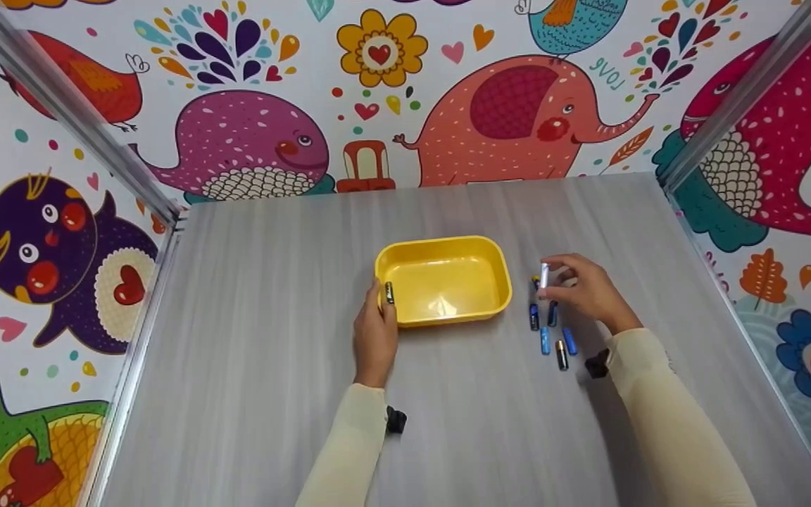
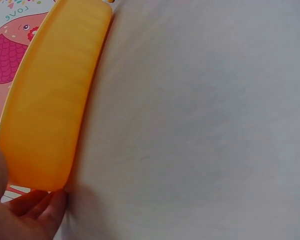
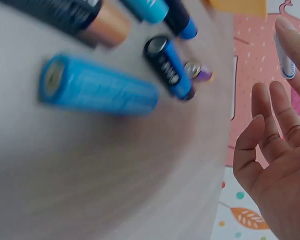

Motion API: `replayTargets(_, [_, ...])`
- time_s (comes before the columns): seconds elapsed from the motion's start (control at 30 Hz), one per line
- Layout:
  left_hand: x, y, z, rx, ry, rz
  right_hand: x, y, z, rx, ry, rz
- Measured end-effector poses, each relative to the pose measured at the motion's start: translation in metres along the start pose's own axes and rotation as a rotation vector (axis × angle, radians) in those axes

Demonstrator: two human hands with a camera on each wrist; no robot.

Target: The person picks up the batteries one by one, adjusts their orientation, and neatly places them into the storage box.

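Observation:
My right hand (image 1: 592, 290) pinches a white battery (image 1: 545, 277) upright between thumb and index finger, over a loose group of batteries. The right wrist view shows the same white battery (image 3: 285, 61) with the other fingers spread away from it. A yellow plastic basin (image 1: 441, 320) sits mid-table. My left hand (image 1: 376, 338) grips its left end, fingers outside against the wall and thumb at the rim. A dark battery (image 1: 389, 293) shows just inside that end, beside the thumb. In the left wrist view the fingertips (image 2: 57, 200) rest at the basin's lower edge.
Several batteries lie right of the basin, among them a light blue one (image 1: 545, 341), a black and copper one (image 1: 562, 355) and a blue one (image 1: 570, 341). The grey table (image 1: 258, 338) is bounded by printed walls and metal posts (image 1: 743, 98).

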State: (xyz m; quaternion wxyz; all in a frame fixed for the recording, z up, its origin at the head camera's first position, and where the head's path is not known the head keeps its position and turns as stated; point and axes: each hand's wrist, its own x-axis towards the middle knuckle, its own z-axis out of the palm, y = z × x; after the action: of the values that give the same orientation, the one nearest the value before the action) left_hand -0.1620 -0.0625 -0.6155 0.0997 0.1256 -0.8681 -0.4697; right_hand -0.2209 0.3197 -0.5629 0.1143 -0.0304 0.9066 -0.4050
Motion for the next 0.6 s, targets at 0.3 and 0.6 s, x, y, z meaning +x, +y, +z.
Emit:
replayTargets(0.3, [0.0,0.0,0.001,0.0,-0.004,-0.003,0.004,-0.02,0.012,0.064,0.013,-0.087])
replayTargets(0.6, [0.0,0.0,0.0,0.014,0.0,-0.006,0.013,-0.047,0.03,0.111,0.029,-0.133])
